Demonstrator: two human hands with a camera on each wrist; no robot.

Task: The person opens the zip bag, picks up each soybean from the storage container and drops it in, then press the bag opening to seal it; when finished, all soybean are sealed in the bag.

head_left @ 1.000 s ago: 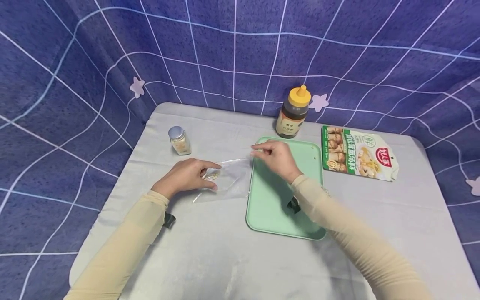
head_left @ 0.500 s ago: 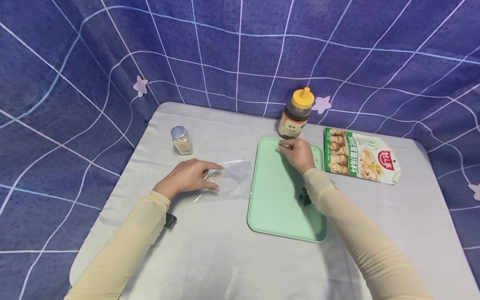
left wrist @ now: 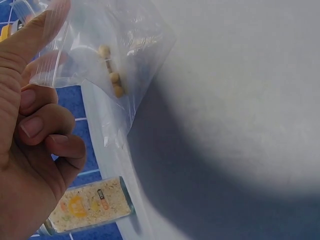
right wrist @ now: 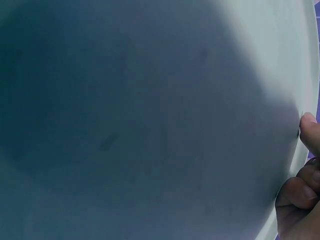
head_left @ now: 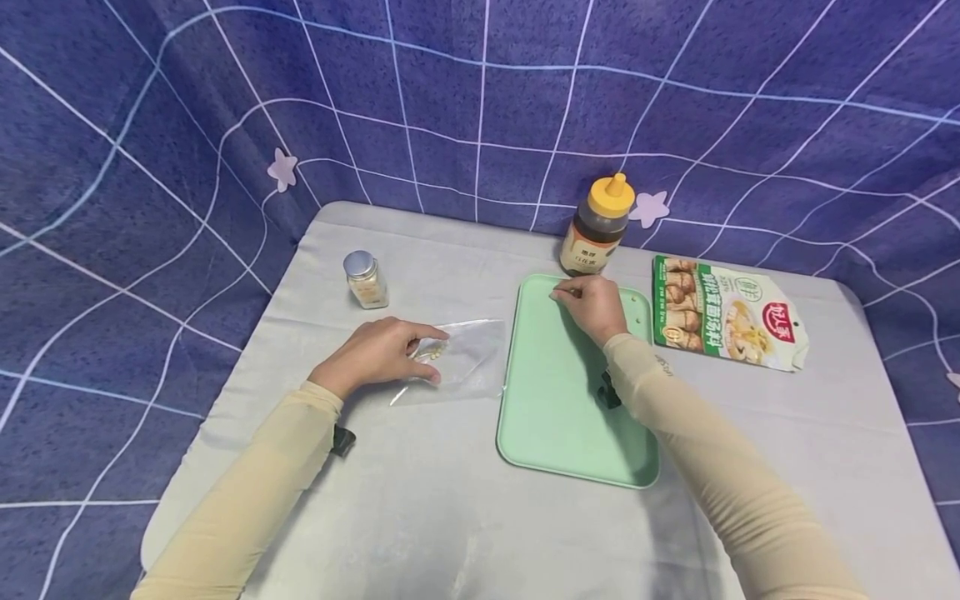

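My left hand (head_left: 378, 357) holds a clear zip bag (head_left: 480, 350) at one end, thumb and index finger spread apart with the plastic between and around them. Several small round tan beans (left wrist: 115, 77) lie inside the bag, in the left wrist view. The other fingers of that hand are curled. Over the far part of the green tray (head_left: 540, 417) is my right hand (head_left: 592, 307), its thumb and bent fingers brought together low at the tray. Whatever may be between those fingertips is hidden. Two small beans (head_left: 635, 298) lie on the tray just right of this hand.
A grey-lidded glass jar of pale granules (head_left: 367, 285) stands behind the left hand. Beyond the tray is a honey bottle with a yellow cap (head_left: 592, 237). A green and white food pouch (head_left: 727, 312) lies to the right. Blue curtain (head_left: 420, 100) borders the table's back.
My right hand has moved right from the bag's edge to the tray's far part, and has stayed there for the last half second. My left hand and the bag have hardly moved.
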